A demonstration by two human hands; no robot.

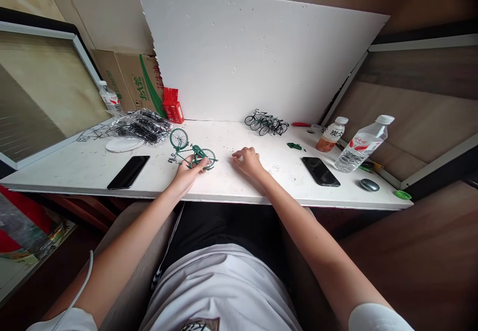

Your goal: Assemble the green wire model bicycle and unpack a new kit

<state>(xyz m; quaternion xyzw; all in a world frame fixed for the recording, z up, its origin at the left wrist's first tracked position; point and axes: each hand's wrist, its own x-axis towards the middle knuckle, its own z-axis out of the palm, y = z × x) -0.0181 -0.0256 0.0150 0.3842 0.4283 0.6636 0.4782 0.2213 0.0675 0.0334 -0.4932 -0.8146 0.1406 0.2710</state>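
My left hand (188, 174) grips a green model bicycle (196, 153) by its rear part, thumb on the near side. The bicycle is raised above the white table and tilted, with one wheel up at the left. To the right of it, my right hand (248, 163) rests low at the tabletop, its fingers curled and thumb close to the index finger. Whatever may be between those fingertips is too small to make out. Further back stands a cluster of dark green model bicycles (266, 123). A loose green piece (294, 146) lies right of my right hand.
On the white table (224, 186) lie two phones, one at left (129, 171) and one at right (321, 170). Bagged black parts (144, 126) and a white lid (124, 144) sit left. Bottles (364, 144) and a mouse (369, 185) are right. A white board (261, 52) stands behind.
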